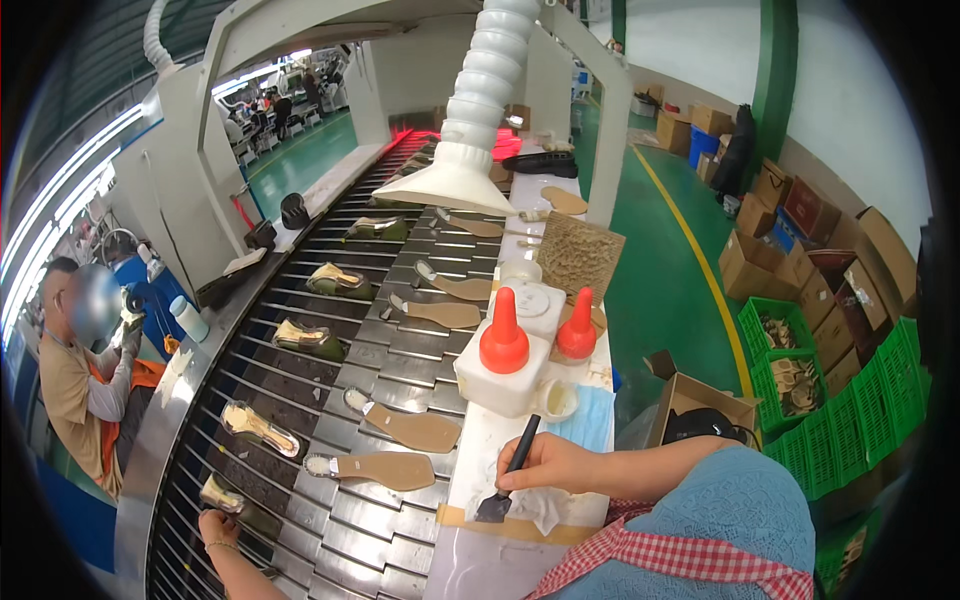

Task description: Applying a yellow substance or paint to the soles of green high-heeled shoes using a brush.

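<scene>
My right hand (555, 463) is closed around the black handle of a flat brush (520, 455). Its dark head rests on the white-covered side table, against a crumpled white tissue (545, 508). At the lower left, my left hand (216, 527) grips the near end of a dark green shoe upper (240, 508) on the conveyor's rods; part of the fingers is hidden. Just beyond it lies another upper (262, 428), its pale underside upward. Tan insoles (385, 470) lie on the metal slats between my hands. Beyond the brush stands a small open pot (557, 400).
White bottles with red cone caps (504, 335) and a blue cloth (592, 415) occupy the side table. A white duct hood (450, 180) hangs over the conveyor (375, 365). Across it, a person (85, 390) handles something. Cartons (690, 400) and green crates (850, 430) stand at right.
</scene>
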`<action>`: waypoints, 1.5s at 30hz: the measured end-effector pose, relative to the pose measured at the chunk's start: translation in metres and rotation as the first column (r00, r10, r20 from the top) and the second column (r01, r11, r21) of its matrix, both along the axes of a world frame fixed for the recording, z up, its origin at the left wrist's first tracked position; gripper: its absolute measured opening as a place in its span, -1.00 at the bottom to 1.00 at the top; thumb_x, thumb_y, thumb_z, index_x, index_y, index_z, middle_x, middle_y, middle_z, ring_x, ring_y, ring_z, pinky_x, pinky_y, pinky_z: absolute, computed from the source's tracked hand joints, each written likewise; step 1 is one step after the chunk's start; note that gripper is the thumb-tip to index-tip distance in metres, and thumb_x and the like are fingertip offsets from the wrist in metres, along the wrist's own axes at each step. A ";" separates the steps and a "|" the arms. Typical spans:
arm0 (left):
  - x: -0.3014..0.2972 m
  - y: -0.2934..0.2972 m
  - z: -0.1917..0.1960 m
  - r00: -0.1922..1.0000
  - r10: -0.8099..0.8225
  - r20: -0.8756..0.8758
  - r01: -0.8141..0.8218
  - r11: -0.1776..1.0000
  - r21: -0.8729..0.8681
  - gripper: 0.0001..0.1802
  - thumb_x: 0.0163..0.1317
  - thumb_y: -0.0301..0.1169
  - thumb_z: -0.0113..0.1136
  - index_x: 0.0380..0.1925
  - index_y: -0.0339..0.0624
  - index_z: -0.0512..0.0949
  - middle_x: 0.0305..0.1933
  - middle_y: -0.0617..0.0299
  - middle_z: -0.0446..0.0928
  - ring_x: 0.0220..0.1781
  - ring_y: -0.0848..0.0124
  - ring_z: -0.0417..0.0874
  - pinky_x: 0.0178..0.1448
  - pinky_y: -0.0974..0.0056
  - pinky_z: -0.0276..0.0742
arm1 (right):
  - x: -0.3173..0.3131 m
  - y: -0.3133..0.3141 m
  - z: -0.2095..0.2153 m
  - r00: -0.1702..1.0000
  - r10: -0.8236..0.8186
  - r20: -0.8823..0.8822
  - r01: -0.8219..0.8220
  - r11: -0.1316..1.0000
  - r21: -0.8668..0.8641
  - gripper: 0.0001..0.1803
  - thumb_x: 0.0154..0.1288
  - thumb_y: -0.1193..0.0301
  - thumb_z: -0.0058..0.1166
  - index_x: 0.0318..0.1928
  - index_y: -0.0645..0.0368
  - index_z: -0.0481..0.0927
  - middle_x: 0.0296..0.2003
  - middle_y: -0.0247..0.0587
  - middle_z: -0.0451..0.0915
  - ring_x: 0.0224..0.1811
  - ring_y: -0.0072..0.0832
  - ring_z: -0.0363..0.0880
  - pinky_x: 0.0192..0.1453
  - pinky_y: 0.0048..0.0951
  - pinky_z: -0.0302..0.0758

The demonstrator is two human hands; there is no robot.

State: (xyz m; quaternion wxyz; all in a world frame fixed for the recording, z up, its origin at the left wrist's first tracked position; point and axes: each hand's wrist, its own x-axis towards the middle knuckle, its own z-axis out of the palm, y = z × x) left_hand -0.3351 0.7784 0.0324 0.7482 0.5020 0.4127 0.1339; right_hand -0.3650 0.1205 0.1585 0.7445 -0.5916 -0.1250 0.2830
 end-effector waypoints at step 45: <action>-0.189 -0.041 -0.007 0.357 0.520 -0.776 0.636 0.472 0.610 0.43 -0.42 -0.44 0.53 0.42 0.00 -0.28 0.46 0.09 -0.08 0.39 0.13 0.21 0.32 0.13 0.40 | -0.050 -0.010 0.040 0.994 -0.036 0.099 0.034 0.999 0.021 -0.86 0.23 0.51 0.17 -0.21 0.23 0.54 -0.28 -0.32 0.57 -0.18 -0.60 0.52 -0.05 -0.54 0.44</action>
